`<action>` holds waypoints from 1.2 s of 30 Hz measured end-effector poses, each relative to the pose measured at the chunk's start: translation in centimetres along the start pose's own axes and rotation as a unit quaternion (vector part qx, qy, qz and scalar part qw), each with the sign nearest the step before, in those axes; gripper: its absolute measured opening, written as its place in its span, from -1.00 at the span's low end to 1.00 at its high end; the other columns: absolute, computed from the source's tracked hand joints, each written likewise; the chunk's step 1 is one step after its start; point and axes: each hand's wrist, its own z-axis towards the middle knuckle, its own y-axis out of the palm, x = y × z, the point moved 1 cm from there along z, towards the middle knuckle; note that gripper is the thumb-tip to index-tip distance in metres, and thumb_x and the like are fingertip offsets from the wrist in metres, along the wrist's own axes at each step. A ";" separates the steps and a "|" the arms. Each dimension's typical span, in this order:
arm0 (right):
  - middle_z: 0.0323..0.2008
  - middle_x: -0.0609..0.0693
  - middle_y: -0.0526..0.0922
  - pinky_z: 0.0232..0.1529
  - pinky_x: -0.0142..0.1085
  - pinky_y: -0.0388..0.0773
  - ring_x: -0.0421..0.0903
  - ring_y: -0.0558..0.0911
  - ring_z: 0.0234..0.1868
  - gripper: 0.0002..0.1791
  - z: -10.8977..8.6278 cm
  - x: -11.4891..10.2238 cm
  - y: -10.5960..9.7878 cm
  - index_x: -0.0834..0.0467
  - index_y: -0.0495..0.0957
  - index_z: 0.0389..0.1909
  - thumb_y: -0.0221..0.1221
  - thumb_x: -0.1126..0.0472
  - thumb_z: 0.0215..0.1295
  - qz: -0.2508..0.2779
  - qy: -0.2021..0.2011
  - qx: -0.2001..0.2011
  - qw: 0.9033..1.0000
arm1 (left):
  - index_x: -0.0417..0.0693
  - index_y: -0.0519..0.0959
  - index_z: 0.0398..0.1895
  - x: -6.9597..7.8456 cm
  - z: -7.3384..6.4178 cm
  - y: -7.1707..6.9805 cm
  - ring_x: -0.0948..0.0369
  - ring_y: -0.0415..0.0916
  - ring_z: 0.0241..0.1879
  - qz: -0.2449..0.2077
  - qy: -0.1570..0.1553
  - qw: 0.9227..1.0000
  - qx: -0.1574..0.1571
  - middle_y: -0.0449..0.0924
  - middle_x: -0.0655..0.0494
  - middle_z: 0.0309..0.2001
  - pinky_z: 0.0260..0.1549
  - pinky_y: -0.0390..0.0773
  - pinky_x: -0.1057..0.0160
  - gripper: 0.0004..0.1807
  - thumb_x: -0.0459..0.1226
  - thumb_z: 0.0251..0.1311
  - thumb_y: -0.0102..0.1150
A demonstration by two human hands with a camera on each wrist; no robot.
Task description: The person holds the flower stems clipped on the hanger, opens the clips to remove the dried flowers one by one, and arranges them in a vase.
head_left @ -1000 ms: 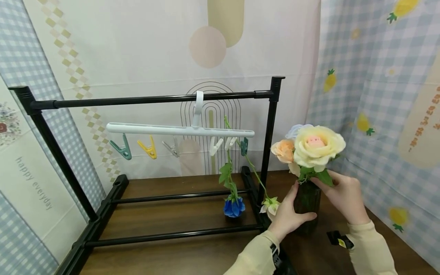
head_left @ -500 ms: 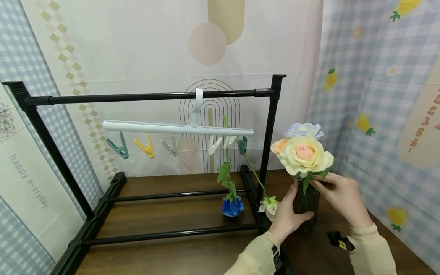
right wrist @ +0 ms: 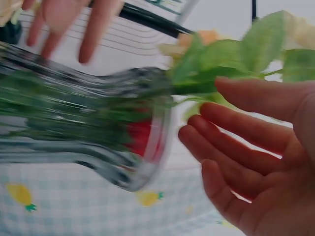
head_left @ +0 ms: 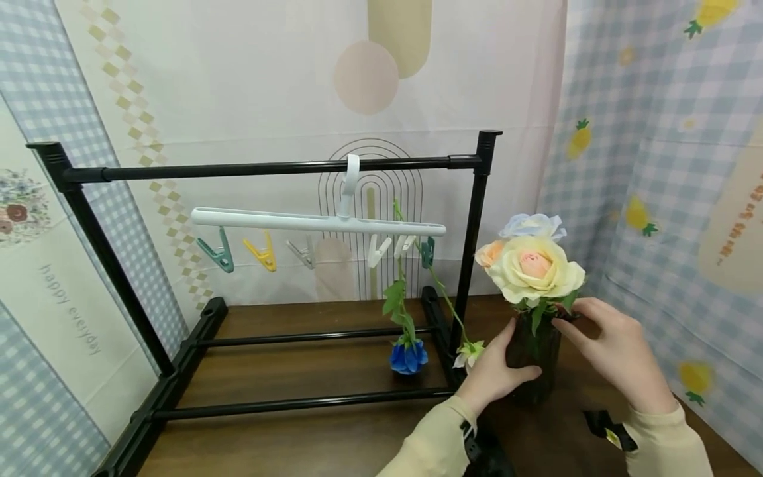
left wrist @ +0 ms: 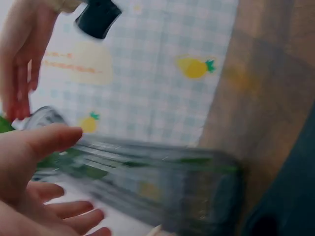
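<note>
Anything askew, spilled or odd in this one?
The white hanger looks slightly askew: in the head view it sits lower at the end where the blue flower and pale flower hang head-down, while the black top bar does not dip that way. The vase looks upright, with no visible spill.

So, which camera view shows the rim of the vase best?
The right wrist view: there the vase's rim is large and mostly uncovered. In the head view, leaves partly hide it; in the left wrist view, only a blurred part shows.
</note>
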 end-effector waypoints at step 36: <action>-0.35 -0.14 0.66 -0.44 -0.44 0.44 -0.32 0.54 -0.45 -0.78 5.8 -10.5 9.8 0.00 0.57 -0.17 0.12 0.05 0.19 0.148 -0.102 -0.135 0.974 | 0.11 0.60 -0.11 -2.2 -1.1 -17.5 0.16 0.48 -0.04 -0.077 0.065 0.950 0.295 0.57 0.17 -0.01 -0.19 0.47 0.22 -0.73 -0.28 0.12 0.06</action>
